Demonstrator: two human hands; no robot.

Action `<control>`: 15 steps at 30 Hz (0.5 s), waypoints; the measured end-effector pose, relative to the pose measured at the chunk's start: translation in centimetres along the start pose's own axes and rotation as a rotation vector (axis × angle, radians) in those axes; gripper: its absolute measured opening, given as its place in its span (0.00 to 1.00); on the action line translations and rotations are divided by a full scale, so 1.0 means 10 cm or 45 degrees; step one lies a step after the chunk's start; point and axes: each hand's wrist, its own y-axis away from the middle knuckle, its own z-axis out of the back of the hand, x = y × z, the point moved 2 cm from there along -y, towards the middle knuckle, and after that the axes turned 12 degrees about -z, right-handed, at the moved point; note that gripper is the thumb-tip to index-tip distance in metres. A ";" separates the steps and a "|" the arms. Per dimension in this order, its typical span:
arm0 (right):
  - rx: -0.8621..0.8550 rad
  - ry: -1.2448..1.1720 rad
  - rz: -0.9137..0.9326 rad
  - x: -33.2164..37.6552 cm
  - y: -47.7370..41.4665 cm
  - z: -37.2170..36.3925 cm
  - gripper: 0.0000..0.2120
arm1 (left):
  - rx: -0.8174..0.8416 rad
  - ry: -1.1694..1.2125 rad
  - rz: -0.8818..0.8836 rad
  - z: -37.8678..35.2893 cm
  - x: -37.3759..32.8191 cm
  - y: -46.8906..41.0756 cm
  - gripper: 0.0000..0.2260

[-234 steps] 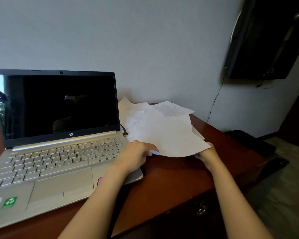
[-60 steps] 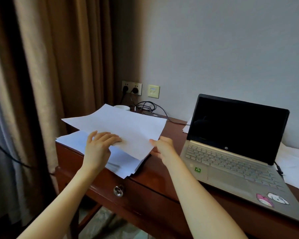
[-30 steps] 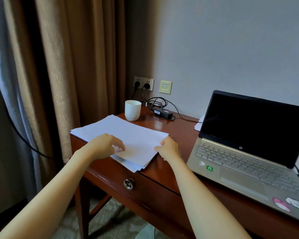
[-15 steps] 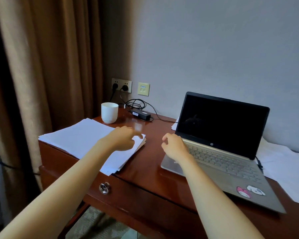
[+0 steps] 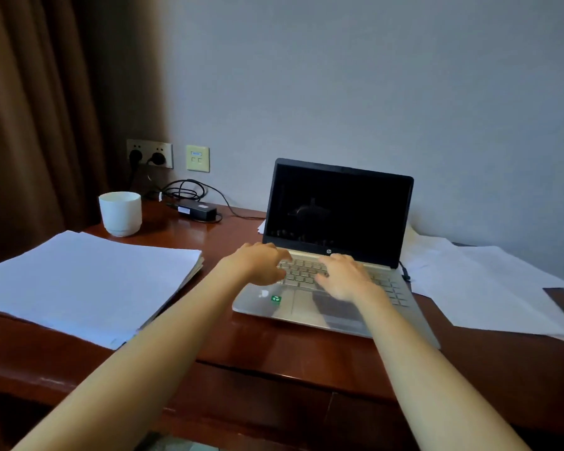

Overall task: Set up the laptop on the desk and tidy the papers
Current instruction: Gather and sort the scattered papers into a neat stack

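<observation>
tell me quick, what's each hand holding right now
Left hand: open, fingers on the laptop keys, holding nothing.
Right hand: open, also on the keys, holding nothing.

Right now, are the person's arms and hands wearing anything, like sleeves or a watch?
No. The left arm and right arm are bare to the picture's edge: no sleeves. The left hand and right hand have no gloves, and no watch or bracelet shows.

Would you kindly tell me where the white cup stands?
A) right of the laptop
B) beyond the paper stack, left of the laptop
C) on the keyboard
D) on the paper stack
B: the white cup stands on the desk beyond the paper stack, left of the laptop and near the power adapter.
</observation>
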 end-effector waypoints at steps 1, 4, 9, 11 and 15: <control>-0.008 0.003 -0.020 -0.11 0.00 0.00 0.22 | 0.019 0.009 -0.023 -0.01 -0.07 -0.08 0.20; -0.021 -0.014 -0.097 -0.46 0.02 0.01 0.21 | 0.034 0.028 -0.104 -0.04 -0.32 -0.29 0.20; 0.016 -0.009 -0.248 -0.97 0.12 0.02 0.20 | 0.034 0.032 -0.238 -0.09 -0.77 -0.63 0.20; 0.046 0.009 -0.304 -1.16 0.17 0.00 0.20 | 0.039 0.053 -0.289 -0.11 -0.96 -0.78 0.20; 0.081 0.000 -0.456 -1.55 0.27 -0.05 0.20 | 0.027 0.060 -0.372 -0.16 -1.32 -1.03 0.20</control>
